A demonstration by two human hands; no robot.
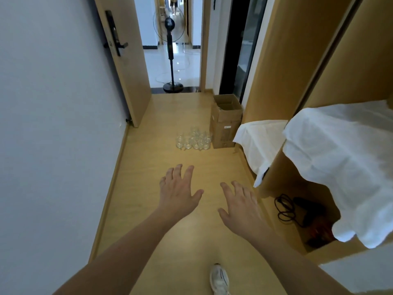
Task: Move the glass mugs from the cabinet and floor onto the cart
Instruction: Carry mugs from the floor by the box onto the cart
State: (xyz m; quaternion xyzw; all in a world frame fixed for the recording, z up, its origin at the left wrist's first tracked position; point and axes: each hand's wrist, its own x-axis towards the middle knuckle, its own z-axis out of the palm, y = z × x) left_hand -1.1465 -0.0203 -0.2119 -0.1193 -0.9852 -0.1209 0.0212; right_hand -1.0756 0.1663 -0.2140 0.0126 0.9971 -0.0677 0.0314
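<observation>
Left hand [178, 189] and right hand [239, 204] both out, palms down, fingers spread wide — holding nothing. Mugs [194, 139] clustered on floor [161, 124] ahead, beside box [225, 122] — well apart from hands.

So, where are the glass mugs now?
In the head view, the glass mugs stand clustered on the floor ahead, just left of the cardboard box, beyond both empty hands.
</observation>
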